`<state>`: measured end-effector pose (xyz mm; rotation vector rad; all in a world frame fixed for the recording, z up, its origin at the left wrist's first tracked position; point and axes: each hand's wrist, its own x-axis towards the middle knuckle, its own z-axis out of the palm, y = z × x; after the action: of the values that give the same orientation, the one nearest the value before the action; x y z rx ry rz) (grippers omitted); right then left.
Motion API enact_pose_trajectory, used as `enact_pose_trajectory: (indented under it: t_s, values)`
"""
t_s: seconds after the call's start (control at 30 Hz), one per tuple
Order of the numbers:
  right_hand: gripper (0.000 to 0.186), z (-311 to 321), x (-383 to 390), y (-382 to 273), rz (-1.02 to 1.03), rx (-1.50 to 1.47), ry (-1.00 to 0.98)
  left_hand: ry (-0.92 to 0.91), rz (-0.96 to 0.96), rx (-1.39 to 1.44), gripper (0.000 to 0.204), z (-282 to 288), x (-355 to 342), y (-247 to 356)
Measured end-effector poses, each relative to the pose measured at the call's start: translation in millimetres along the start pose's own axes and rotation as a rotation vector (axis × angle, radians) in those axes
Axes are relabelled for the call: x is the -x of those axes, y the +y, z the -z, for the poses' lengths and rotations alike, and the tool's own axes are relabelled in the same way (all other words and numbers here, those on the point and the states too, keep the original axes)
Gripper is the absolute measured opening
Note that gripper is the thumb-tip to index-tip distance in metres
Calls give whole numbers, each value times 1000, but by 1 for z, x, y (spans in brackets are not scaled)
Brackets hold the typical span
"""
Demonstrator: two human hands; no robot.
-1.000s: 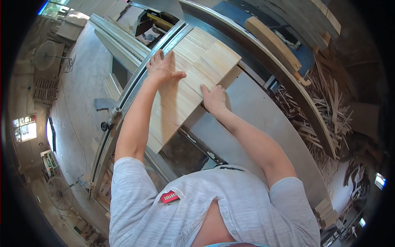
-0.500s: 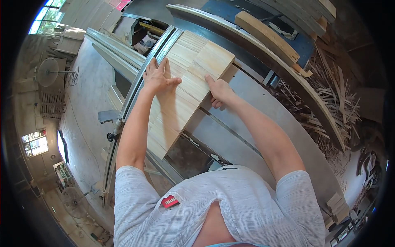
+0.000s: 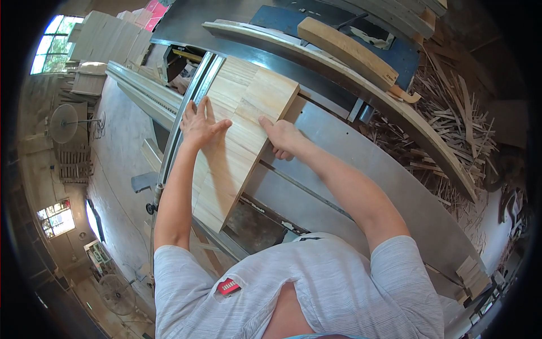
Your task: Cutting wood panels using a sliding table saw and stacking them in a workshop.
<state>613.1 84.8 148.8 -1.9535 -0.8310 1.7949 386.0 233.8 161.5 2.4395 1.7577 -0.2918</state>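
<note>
The person leans over a grey metal saw table (image 3: 361,164) with both arms stretched out across a pale wooden panel (image 3: 240,130). The panel is glued up from many short strips, light pine in colour, and it lies flat along the left edge of the table, its long side running against a metal guide rail (image 3: 189,107) there. Its far end reaches toward the back edge of the table, and its near corner hangs just past the dark gap by the person's chest.

The left hand (image 3: 200,125) lies flat on the panel near the rail, palm down, fingers spread wide and gripping nothing. The right hand (image 3: 282,137) sits at the panel's right edge, where wood meets bare metal; its fingers curl over that edge and the thumb rests on top of the wood, so it is half closed around the edge of the board. The 2 hands are set well apart, 1 on each side of the panel's width.

Beyond the back edge of the table, a thick wooden beam (image 3: 347,50) rests on a curved grey rail, and a heap of thin offcut strips (image 3: 451,124) is piled on the right side. Off to the left, below the table, the concrete floor (image 3: 116,152) shows, with a standing fan (image 3: 63,123) near the wall.
</note>
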Motion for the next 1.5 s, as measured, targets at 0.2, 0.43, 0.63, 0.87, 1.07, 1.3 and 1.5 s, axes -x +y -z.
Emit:
enact_pose_trajectory:
  t_s: [0.2,0.43,0.63,0.87,1.07,1.3,1.5]
  values:
    - [85,31,-15,13,19,-22,-97,-25,-11,-43,119,-2,-11,21]
    - [88,77,-45,35,128,-43,-218,-81,-49,-19,123,-3,-39,49]
    - [83,98,-70,50,234,-15,-192,-112,-60,29,122,-9,-59,73]
    - [82,91,-82,56,283,12,-127,-131,-51,32,121,-11,-61,75]
    - [80,97,-66,44,225,6,-183,-103,-82,31,121,-14,-56,61]
    - [84,79,-57,14,60,-83,-271,-99,-78,-10,123,-2,-56,37]
    - [88,49,-67,-11,32,-121,-246,-89,-48,-25,121,3,-63,5]
